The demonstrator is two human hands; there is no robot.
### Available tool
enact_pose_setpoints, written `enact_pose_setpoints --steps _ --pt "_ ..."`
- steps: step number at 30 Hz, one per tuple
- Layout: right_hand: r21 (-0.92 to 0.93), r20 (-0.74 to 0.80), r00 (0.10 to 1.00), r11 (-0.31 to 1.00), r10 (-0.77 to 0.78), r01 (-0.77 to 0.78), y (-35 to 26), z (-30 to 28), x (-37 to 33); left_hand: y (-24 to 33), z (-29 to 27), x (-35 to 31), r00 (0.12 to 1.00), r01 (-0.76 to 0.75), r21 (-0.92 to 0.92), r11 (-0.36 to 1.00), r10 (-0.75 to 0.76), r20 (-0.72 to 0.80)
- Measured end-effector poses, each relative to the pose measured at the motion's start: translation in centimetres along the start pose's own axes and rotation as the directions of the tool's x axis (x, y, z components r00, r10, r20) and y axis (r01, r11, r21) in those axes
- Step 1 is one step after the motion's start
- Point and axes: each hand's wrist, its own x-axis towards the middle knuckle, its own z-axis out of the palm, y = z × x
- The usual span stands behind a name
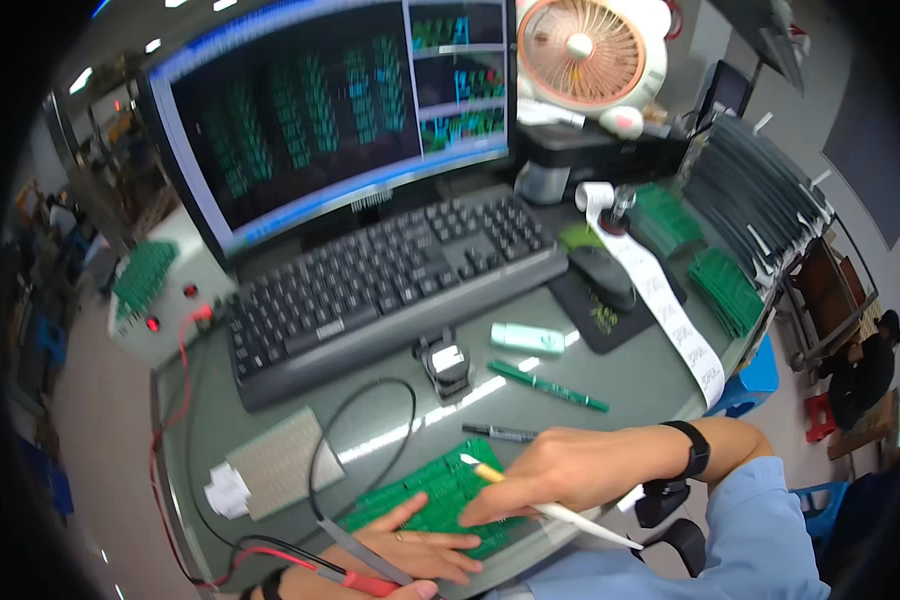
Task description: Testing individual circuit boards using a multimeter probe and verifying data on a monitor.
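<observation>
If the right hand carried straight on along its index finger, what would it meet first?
Probably the left hand, its fingers spread over the green circuit board just ahead of the right hand. Depth is unclear, so it might press into the board first.

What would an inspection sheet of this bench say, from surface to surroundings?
Surface: grey-green tabletop, reflecting light.
Job's things: green circuit board; pale pen-like tool.
Clutter: green pen, dark pen, keyboard.
Left hand: spread on the board; grip on red-handled probe unclear.
Right hand: fingers closed around the tool.
Cables: black cable looped; red plug in white box.
Surroundings: monitor, fan, seated person.
</observation>
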Motion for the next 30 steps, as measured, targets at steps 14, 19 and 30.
enact_pose_setpoints --steps 14,19,30 --pt "-0.429 -0.458 0.857 0.786 0.235 -0.445 -1.1 -3.1 -4.9 -1.9 1.7 -1.9 0.847 -0.067 -0.737 0.672 -0.352 -0.398" --pt "-0.255 -0.384 0.905 0.963 -0.182 0.086 -3.1 -2.3 -1.3 -0.8 1.6 -0.9 0.868 -0.043 -0.758 0.651 -0.351 -0.351" --pt "0.516 -0.451 0.867 0.854 0.212 0.060 -1.9 0.1 3.1 -0.2 1.9 0.1 0.820 -0.058 -0.579 0.814 -0.292 -0.493"
